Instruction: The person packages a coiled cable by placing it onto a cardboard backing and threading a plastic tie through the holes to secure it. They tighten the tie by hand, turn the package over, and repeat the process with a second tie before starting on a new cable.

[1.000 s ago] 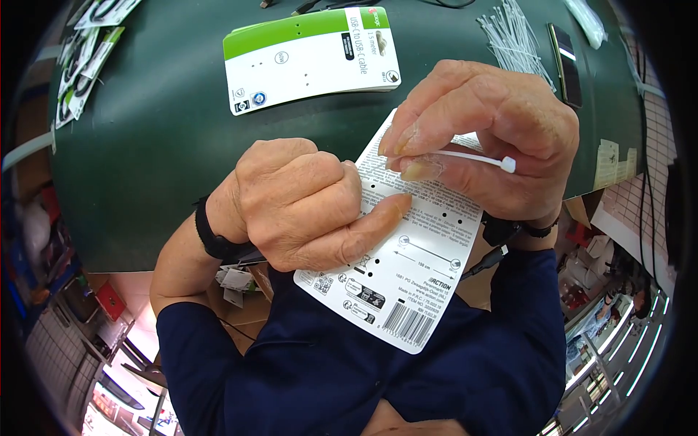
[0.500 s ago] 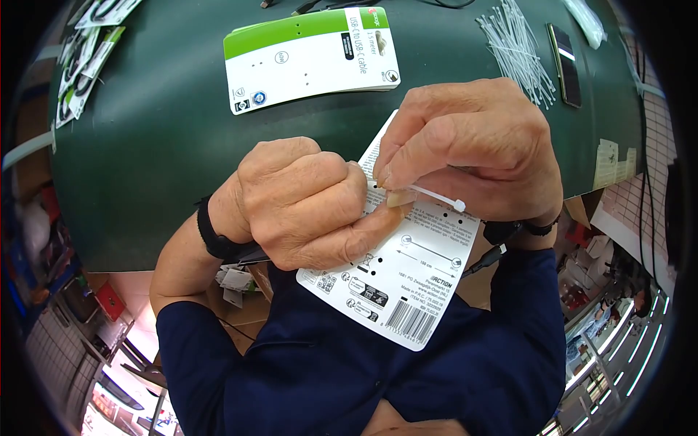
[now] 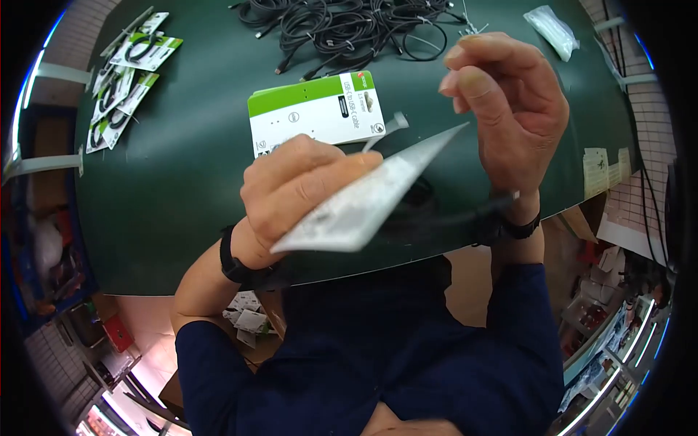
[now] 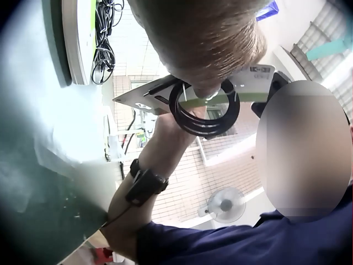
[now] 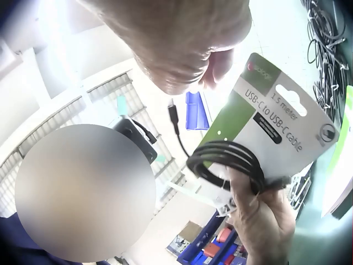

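My left hand (image 3: 302, 185) grips a white and green cable card (image 3: 378, 200), which is tilted almost edge-on in the head view. A coiled black USB-C cable (image 5: 231, 149) lies against the printed front of the card, with the left thumb at the coil in the right wrist view. One plug end (image 5: 174, 113) sticks out from the coil. A white cable tie (image 3: 389, 128) juts out beyond the left hand near the card. Up to the right, away from the card, my right hand (image 3: 516, 109) has loosely bent fingers with nothing visible between them.
A stack of cable cards (image 3: 313, 120) lies just beyond the left hand. Behind it is a heap of black cables (image 3: 342, 33). Packed cards (image 3: 120, 94) lie at the left, and a clear plastic bag (image 3: 551, 33) lies at the far right.
The right hand has let go of the cable tie and moved up and right. The left hand has tilted the card from flat-facing to nearly edge-on. The head view now shows more of the table.
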### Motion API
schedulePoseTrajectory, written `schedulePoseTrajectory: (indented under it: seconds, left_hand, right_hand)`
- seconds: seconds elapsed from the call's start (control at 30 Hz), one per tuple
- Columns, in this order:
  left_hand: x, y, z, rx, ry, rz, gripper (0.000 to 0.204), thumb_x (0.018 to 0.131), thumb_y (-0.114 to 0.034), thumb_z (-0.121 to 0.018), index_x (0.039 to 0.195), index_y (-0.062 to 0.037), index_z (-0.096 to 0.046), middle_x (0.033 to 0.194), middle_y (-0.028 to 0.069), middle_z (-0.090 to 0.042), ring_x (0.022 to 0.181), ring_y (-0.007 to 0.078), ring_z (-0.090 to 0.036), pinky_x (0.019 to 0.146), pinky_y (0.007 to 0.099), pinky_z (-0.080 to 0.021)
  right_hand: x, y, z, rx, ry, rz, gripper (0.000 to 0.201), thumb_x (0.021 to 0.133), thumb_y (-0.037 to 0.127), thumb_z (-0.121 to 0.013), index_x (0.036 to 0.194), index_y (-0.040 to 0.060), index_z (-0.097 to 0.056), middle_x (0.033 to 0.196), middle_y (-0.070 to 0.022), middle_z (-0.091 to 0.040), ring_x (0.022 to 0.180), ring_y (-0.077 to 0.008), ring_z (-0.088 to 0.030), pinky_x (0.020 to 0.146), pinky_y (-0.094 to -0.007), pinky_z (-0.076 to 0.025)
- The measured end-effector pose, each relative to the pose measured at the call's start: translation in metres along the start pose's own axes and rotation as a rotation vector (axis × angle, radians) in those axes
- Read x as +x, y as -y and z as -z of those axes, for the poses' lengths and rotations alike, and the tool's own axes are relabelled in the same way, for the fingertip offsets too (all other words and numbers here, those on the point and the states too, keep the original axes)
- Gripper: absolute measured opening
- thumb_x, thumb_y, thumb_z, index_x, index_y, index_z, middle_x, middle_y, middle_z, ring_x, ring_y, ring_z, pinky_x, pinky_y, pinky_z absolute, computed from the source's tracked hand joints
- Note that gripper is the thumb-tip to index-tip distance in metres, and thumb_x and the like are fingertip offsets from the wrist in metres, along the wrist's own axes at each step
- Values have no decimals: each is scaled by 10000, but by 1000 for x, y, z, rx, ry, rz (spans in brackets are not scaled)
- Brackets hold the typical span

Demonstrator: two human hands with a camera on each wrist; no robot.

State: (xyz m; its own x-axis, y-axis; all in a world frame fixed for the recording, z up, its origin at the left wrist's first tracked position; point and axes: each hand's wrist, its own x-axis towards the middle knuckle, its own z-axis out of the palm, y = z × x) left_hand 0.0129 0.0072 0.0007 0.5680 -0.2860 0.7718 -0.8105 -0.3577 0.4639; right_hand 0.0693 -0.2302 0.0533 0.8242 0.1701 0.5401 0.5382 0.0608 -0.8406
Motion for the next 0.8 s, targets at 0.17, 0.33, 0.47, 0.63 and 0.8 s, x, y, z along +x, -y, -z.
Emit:
schedulePoseTrajectory:
  seconds: [0.17, 0.33, 0.47, 0.63, 0.8]
  left_hand:
    - [31, 7, -11, -34, -314, 617, 211, 848, -43, -780, 1052, -31, -726, 849, 59, -656, 657, 153, -626, 507, 258, -478]
    - [70, 18, -16, -669, -601, 687, 237, 947, -73, -728, 1157, -23, -631, 923, 49, -663, 681, 86, -594, 476, 230, -452]
    - [78, 19, -24, -768, -646, 661, 265, 961, -81, -720, 1187, -19, -595, 950, 41, -661, 671, 58, -575, 455, 216, -437]
    - [72, 25, -27, -777, -644, 692, 244, 951, -61, -724, 1159, -14, -607, 931, 37, -664, 643, 61, -576, 448, 216, -438]
    - [67, 34, -28, -707, -663, 732, 234, 948, -58, -727, 1148, -17, -613, 914, 31, -664, 631, 61, -579, 443, 214, -440]
  right_hand:
    - [1, -4, 1, 20, -45, 194, 212, 921, -76, -706, 1121, -18, -665, 1043, -157, -707, 840, -155, -668, 692, -278, -540]
    - [0, -3, -27, -428, 176, 526, 277, 781, -110, -809, 1001, 24, -707, 974, -114, -707, 801, -225, -639, 651, -297, -503]
    - [8, -7, -35, -708, 127, 711, 293, 710, -66, -870, 938, 46, -725, 932, -86, -704, 763, -240, -620, 625, -317, -495]
    - [13, -19, -38, -790, 38, 694, 296, 699, -31, -893, 930, 57, -731, 890, -60, -707, 726, -225, -617, 597, -314, -488]
    - [3, -32, -43, -693, 102, 612, 293, 706, -31, -891, 934, 59, -731, 844, -61, -704, 670, -210, -614, 561, -308, -481]
